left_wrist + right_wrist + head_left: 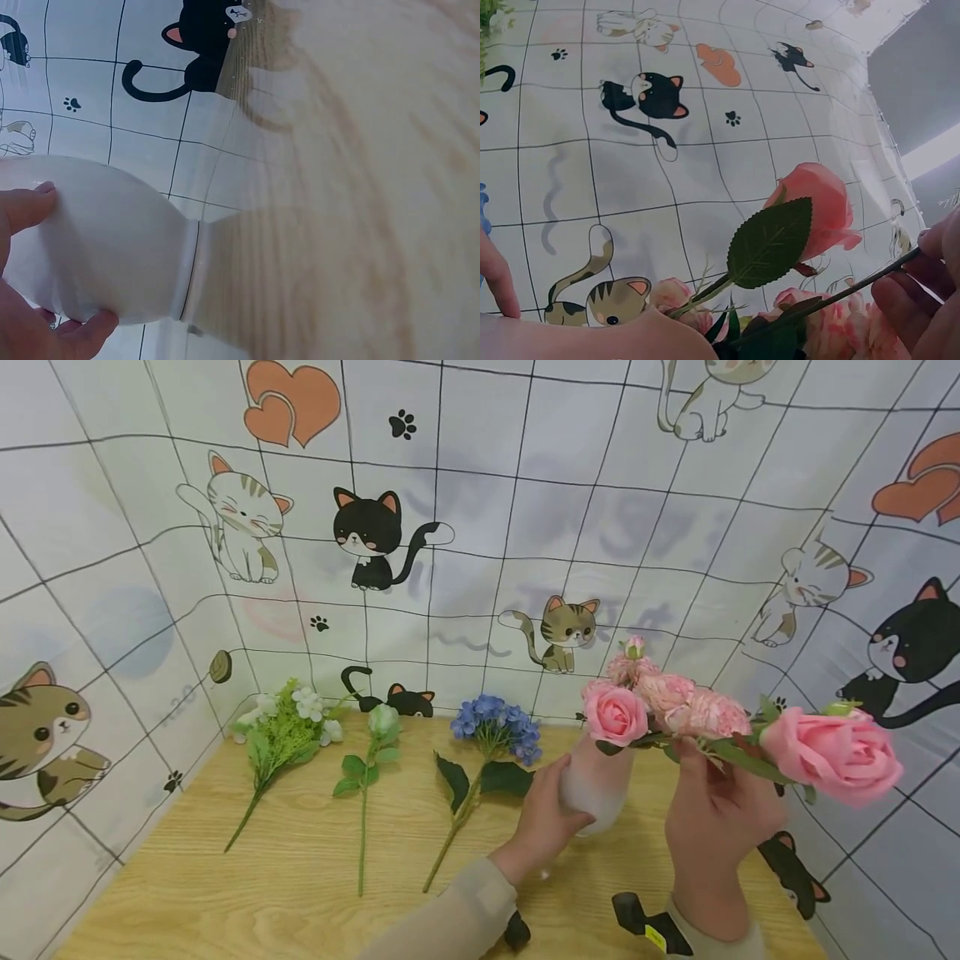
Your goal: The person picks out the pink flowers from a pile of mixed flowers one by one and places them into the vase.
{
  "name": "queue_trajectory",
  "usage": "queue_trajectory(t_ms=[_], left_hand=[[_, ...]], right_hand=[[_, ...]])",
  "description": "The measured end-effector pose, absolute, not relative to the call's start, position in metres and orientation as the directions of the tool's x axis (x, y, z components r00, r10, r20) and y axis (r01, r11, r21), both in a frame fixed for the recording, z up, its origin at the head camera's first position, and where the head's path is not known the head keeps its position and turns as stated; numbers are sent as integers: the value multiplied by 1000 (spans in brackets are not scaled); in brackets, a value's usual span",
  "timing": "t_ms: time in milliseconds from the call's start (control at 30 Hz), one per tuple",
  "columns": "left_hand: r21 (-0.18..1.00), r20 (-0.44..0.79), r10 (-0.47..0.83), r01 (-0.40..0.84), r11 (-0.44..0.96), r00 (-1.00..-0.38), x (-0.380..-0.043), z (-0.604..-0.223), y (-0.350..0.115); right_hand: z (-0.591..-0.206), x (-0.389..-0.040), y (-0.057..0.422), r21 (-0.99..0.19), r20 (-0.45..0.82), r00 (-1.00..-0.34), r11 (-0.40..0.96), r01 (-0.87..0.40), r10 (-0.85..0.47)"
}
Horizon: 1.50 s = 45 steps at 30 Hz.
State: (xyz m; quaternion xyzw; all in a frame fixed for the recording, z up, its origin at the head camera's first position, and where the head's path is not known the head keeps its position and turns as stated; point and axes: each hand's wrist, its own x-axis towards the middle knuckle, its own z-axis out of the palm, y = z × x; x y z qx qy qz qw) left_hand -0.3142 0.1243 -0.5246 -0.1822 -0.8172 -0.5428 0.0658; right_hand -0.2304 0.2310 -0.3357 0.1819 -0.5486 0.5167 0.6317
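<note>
My left hand (543, 814) grips the side of a pink and white vase (600, 781), fingers and thumb around its round body. In the left wrist view, the base of the vase (127, 247) is at the tabletop. Pink peony-like blooms (667, 697) and a pink rose (615, 714) rise at its mouth. My right hand (720, 827) is just right of the vase and pinches a thin green stem (840, 296) among these flowers. A larger pink rose (832, 756) leans out to the right, past that hand. Which bloom the pinched stem bears, I cannot tell.
On the wooden table (300, 893), left of the vase, lie a white-flowered green sprig (281, 739), a pale green rose (384, 722) and a blue hydrangea (495, 727). Cat-print cloth (480, 527) hangs behind and on both sides.
</note>
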Motion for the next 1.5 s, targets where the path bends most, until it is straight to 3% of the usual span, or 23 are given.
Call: queue_trajectory(t_ms=[233,567,700,833,967,1067,1267,1500], left_hand=[[873,282,226,347,342,-932,-315,-525,124],[852,337,219,396,343,-915,-316,-525,123],[857,321,217,381,347,-922,-317,-524,124],[866,303,221,365,341,-927,-317,-523,124],[871,296,223,359,337,-929,-317,-522,123],[868,296,226,360,341,-928,-317,-522,123],[863,297,237,366,347,-925,-316,-521,121],[857,316,229,381,348,-921,-318,-523,122]], right_hand=[[-347,-242,241,-378,913,-175,604,-702,368],[-346,-242,241,-417,889,-174,592,-689,424],[-350,-245,244,-443,893,-254,626,-641,371],[-357,-250,247,-470,873,-376,743,-476,311],[-367,-259,250,-439,828,-504,843,-310,246],[-372,-266,252,-401,803,-567,871,-283,185],[-374,-269,254,-358,797,-592,883,-303,120],[-369,-262,253,-387,777,-611,881,-272,152]])
